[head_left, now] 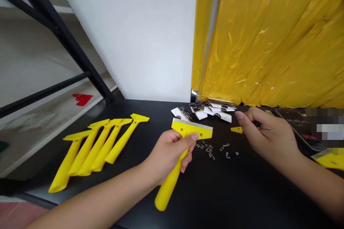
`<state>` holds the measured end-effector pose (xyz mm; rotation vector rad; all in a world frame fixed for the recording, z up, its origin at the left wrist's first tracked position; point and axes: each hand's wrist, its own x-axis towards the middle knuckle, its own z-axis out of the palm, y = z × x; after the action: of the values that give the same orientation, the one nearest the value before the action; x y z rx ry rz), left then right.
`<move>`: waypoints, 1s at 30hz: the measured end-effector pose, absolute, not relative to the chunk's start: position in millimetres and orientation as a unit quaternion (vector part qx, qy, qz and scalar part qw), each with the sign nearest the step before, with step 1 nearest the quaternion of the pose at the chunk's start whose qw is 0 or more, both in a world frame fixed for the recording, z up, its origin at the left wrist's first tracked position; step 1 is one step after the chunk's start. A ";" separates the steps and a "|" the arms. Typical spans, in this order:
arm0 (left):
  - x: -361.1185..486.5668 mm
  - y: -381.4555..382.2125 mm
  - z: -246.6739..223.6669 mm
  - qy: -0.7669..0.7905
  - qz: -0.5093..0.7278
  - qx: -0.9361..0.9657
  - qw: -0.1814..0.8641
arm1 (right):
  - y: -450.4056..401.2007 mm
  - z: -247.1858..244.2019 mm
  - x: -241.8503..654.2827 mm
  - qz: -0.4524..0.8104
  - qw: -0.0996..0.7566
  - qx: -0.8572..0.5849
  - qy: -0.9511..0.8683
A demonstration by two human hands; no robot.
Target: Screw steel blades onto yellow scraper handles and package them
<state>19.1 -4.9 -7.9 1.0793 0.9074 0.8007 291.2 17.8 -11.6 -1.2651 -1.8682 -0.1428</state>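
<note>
A yellow scraper (169, 186) with a metal blade along its head is held in my left hand (174, 150), the thumb pressed on the head near a screw hole. My right hand (266, 132) is raised over the table to the right, its fingers curled together; what they hold, if anything, is mostly hidden. A small yellow plate (236, 130) with a hole shows just left of its fingers. Small screws and nuts (209, 149) lie scattered between my hands. Several yellow scraper handles (99, 146) lie side by side at the left.
White and black cards (219, 114) are piled at the back of the black table (215, 193). Behind stand a white panel (139, 35) and yellow plastic wrapping (274, 35). A black metal frame (61, 39) rises at the left. More yellow parts (331, 160) lie at the right edge.
</note>
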 end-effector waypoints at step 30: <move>19.9 -4.5 -8.2 0.409 0.357 0.474 0.693 | 14.7 -6.5 292.1 -0.067 0.429 -0.504 -0.746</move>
<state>19.9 -4.5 -8.2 1.0581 0.9146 0.7984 292.1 14.7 -6.5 -1.2592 -1.8636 -0.1669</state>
